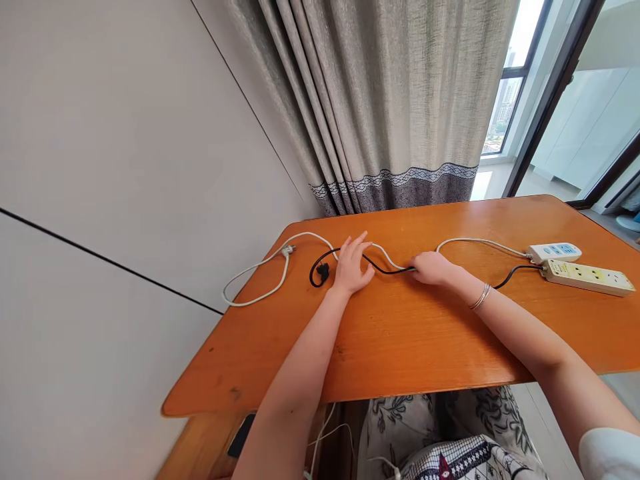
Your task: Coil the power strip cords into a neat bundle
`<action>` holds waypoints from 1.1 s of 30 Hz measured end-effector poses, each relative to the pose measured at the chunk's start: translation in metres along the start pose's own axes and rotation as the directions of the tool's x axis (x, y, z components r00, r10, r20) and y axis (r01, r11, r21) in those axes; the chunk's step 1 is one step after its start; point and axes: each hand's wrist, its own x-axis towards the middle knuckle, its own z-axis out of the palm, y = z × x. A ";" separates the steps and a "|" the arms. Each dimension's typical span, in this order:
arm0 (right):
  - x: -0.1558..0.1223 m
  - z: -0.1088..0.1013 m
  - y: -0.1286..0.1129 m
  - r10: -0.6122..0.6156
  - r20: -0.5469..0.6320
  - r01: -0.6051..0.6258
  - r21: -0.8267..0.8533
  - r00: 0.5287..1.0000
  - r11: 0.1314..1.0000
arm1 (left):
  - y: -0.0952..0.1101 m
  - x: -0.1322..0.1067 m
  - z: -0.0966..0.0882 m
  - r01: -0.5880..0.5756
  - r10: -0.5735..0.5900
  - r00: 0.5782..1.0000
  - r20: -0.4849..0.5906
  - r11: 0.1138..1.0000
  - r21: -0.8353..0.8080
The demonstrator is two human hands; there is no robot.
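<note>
Black cord (385, 269): mid-worktop (400, 347), left hand (351, 268) flat on it, grip released; right hand (431, 268) pinching it. Risk: a tug drags the cream power strip (587, 278) or tangles the white cord (260, 273).

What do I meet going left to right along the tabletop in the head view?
white cord loop → white plug → black plug → left hand, flat on the cords → right hand, closed on the black cord → bracelet → white power strip → yellowish power strip.
</note>
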 end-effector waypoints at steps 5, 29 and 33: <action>-0.010 -0.037 0.009 -0.005 -0.302 0.156 0.479 0.953 0.864 | 0.021 0.010 -0.002 -0.014 0.010 0.995 0.100 0.999 0.043; -0.051 -0.211 -0.032 0.366 -0.714 0.777 0.629 0.596 -0.038 | 0.066 0.046 0.010 0.485 -0.452 0.831 0.323 0.305 -0.820; -0.038 -0.223 -0.024 0.353 -0.738 0.790 0.613 0.575 -0.006 | 0.100 0.046 0.020 0.389 -0.336 0.879 0.338 0.096 -0.916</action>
